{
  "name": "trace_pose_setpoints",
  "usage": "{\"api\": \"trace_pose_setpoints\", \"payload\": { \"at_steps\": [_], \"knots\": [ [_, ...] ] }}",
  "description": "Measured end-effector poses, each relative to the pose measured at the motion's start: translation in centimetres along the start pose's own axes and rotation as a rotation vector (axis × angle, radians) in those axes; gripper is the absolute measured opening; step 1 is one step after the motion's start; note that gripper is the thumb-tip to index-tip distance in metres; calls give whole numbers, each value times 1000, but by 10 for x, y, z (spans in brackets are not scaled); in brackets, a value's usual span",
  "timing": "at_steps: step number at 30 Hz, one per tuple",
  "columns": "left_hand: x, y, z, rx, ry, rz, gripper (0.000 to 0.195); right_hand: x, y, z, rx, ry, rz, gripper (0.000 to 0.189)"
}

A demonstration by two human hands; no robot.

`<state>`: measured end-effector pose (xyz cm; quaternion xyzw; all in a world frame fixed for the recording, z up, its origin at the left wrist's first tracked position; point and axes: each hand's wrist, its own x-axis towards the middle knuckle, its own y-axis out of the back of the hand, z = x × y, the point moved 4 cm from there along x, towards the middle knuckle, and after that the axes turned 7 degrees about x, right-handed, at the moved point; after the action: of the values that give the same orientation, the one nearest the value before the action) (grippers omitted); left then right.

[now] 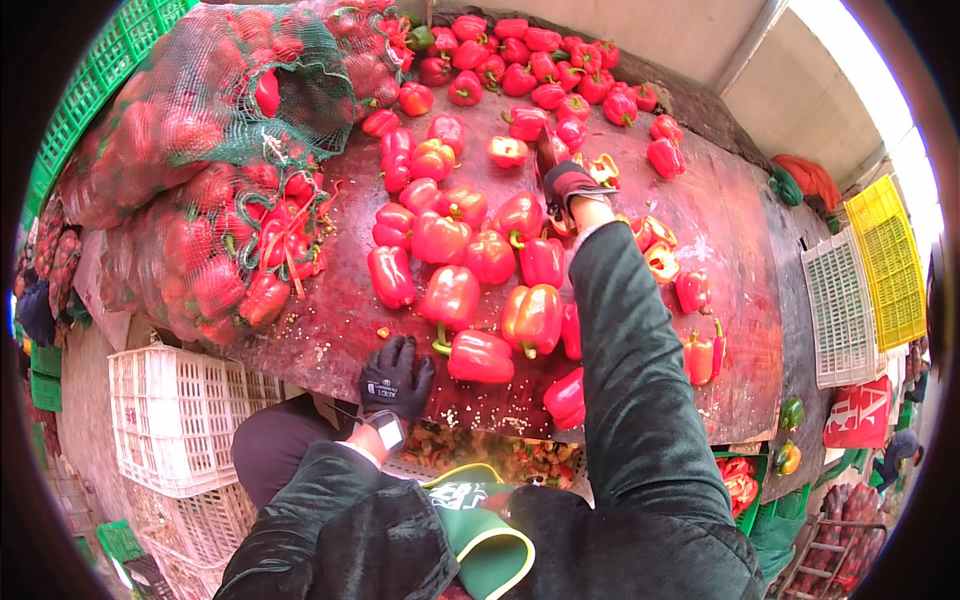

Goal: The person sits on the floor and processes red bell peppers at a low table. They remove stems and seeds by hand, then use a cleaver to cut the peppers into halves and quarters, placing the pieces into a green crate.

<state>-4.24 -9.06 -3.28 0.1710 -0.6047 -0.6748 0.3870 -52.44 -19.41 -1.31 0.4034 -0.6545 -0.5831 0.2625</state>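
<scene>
My right hand [574, 186], in a dark glove, reaches far over the table and is closed on a knife [550, 150] with a broad blade. The blade points away from me, beside a whole red bell pepper [571, 133]. A cut pepper piece [508, 151] lies left of the blade, and another [602, 170] lies just right of the hand. My left hand [395, 379], in a black coated glove, rests on the near table edge with nothing seen in it. Several whole red bell peppers [441, 237] lie between the hands. Halved peppers [661, 261] lie right of my right forearm.
Mesh sacks of red peppers [187, 127] fill the table's left side. More peppers [525, 64] are heaped at the back wall. White plastic crates [172, 420] stand at the lower left. Pepper scraps [495, 454] lie below the near edge. White [840, 307] and yellow crates [889, 262] stand right.
</scene>
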Motion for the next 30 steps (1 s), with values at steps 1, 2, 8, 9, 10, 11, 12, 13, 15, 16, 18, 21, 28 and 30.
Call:
{"api": "trace_pose_setpoints", "payload": {
  "at_steps": [1,2,8,9,10,11,12,13,15,16,18,21,28,30],
  "knots": [
    [0,0,1,-8,0,-4,47,-5,13,3,35,17,115,41],
    [1,1,1,-12,4,0,47,-6,30,-1,67,15,226,39],
    [3,4,1,-10,-19,-6,45,18,135,-24,277,430,635,44],
    [3,3,1,-10,-17,-15,45,30,140,-24,173,473,587,44],
    [3,3,0,-11,-15,-22,45,41,137,-20,129,465,526,42],
    [3,2,0,-9,-23,-22,45,53,131,-14,96,446,477,41],
    [4,2,-1,-14,-17,-24,45,66,116,-6,-13,339,384,40],
    [4,2,-1,-15,-22,-23,45,76,96,3,-114,251,298,40],
    [5,1,-1,-11,-28,-24,44,97,62,15,-118,41,239,42],
    [5,1,-1,-13,-24,-22,45,106,53,23,-95,60,108,46],
    [4,-1,-1,-21,-18,-30,45,108,40,34,6,1,161,42],
    [3,-2,-1,-27,-17,-8,46,70,43,45,25,13,178,44],
    [0,-3,-2,-44,-2,-8,44,-151,74,14,1064,-144,414,30],
    [0,-2,-2,-21,-5,-8,44,-211,62,2,1300,-121,376,26]
  ]
}}
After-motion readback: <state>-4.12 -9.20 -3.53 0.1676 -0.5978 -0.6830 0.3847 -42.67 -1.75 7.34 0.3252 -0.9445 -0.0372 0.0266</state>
